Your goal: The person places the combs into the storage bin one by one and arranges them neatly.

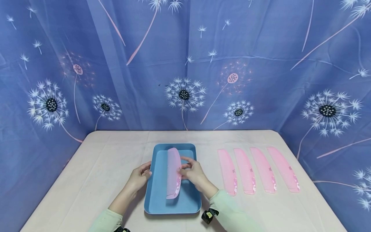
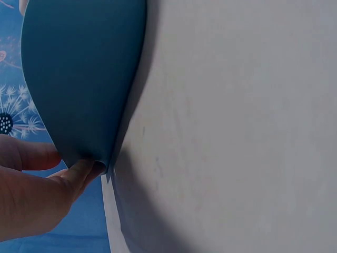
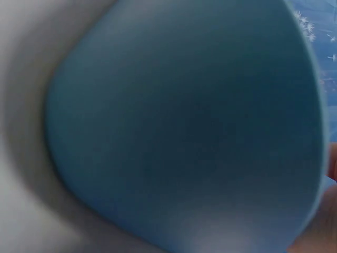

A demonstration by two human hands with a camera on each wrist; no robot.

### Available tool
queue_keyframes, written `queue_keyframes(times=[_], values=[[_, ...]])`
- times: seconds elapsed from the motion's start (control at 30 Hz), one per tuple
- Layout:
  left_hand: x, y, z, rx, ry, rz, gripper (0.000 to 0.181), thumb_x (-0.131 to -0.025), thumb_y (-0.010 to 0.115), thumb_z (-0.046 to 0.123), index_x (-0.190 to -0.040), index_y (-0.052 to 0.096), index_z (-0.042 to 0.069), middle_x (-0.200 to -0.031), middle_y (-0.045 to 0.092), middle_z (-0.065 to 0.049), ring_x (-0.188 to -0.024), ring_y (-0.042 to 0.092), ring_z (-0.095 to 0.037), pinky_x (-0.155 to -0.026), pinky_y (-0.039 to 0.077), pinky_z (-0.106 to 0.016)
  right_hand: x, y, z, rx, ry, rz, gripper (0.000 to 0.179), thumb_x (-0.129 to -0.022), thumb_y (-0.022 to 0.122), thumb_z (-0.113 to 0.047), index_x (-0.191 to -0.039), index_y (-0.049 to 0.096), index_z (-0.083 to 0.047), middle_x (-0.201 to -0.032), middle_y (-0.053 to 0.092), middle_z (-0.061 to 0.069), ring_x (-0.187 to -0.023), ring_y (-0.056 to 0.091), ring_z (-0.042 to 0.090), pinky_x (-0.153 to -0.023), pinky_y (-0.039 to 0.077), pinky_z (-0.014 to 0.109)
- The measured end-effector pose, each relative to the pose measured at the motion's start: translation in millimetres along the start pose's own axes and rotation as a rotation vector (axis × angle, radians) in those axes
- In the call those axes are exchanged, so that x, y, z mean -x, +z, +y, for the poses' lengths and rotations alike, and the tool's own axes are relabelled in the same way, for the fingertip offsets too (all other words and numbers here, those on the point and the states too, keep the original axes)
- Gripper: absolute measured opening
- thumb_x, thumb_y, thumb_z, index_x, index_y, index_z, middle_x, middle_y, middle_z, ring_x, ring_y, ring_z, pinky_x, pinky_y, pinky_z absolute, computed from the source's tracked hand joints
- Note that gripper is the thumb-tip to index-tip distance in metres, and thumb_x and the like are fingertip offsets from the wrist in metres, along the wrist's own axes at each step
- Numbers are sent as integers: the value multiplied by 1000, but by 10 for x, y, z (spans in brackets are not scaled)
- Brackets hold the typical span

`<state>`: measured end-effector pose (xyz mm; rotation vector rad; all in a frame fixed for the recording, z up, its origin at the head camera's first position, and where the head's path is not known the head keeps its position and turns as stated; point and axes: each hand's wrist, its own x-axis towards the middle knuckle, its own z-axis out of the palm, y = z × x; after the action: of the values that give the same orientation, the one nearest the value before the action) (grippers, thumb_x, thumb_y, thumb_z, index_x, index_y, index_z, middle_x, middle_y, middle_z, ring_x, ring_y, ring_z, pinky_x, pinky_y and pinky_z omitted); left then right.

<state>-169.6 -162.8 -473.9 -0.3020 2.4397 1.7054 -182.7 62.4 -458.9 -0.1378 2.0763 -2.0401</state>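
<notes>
A pink comb (image 1: 174, 174) is held over the blue tray (image 1: 156, 196), its teeth facing left and its curved back facing right. My right hand (image 1: 197, 176) pinches that back between thumb and fingers. On the tray's left side, my left hand (image 1: 138, 178) grips the rim, thumb at the top edge. The left wrist view has the tray's outer wall (image 2: 84, 74) with the left fingers (image 2: 39, 197) at its edge. Mostly tray wall (image 3: 184, 126) fills the right wrist view; the right hand (image 3: 322, 224) shows only at the border, and the comb is hidden there.
Several more pink combs (image 1: 244, 172) lie in a row to the right of the tray, all slanted the same way. A pale cloth covers the table (image 1: 87, 174). Blue curtains (image 1: 145, 96) with dandelion prints stand behind it and at both sides.
</notes>
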Motion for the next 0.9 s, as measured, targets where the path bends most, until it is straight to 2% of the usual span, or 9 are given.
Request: queue_keyframes(times=[0.53, 0.9], values=[[-14, 6, -21, 7, -5, 1, 48, -96, 49, 4, -143, 42, 2, -143, 44, -25, -129, 45, -41, -104, 42, -50, -28, 131, 79, -17, 17, -35, 60, -81, 60, 11, -138, 40, 11, -96, 60, 19, -73, 64, 13, -69, 61, 34], [-16, -12, -31, 17, 22, -13, 47, -96, 48, 1, -142, 41, -2, -142, 44, -27, -128, 45, -42, -103, 43, -47, -13, 225, 107, 11, 13, -55, 66, -78, 57, 14, -140, 36, 11, -100, 60, 22, -75, 64, 17, -70, 61, 35]])
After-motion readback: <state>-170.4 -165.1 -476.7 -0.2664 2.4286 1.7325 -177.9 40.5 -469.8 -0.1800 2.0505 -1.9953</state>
